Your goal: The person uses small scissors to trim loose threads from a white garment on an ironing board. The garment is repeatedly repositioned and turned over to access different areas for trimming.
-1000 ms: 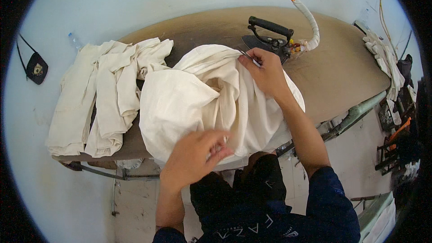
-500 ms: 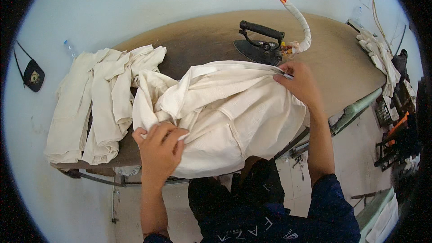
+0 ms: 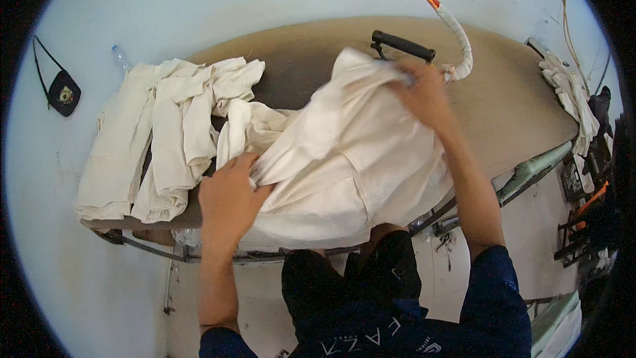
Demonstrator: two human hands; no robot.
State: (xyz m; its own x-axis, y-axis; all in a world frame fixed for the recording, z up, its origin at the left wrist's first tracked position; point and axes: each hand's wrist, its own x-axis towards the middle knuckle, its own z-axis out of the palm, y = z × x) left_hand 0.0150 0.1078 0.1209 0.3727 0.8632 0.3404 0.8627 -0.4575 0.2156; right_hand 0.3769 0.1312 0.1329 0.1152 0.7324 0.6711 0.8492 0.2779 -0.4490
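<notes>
A large, loose piece of cream woven fabric (image 3: 344, 172) is spread over the middle of the long, brown, cloth-covered ironing table (image 3: 523, 99), and its lower part is draped over the table's near edge. The fabric's left side is grasped by the left hand (image 3: 232, 192) above the table's near edge, with a fold pinched between thumb and fingers. Its upper right corner is clasped by the right hand (image 3: 423, 96), by which the fabric is raised above the table's middle; because of blur, it cannot be told whether anything else is held there. Cream folded fabric pieces (image 3: 119, 159) are laid side by side across the table's left end, just beside the large piece. Behind the right hand, toward the table's far edge, a black iron handle (image 3: 404, 45) is seen, the body below it being mostly hidden by fabric and hand. A white-wrapped, curved hose (image 3: 458, 36) is raised above the table beside it. At the table's right end, a crumpled bundle of whitish cloth (image 3: 571, 99) is hung over the edge.
</notes>
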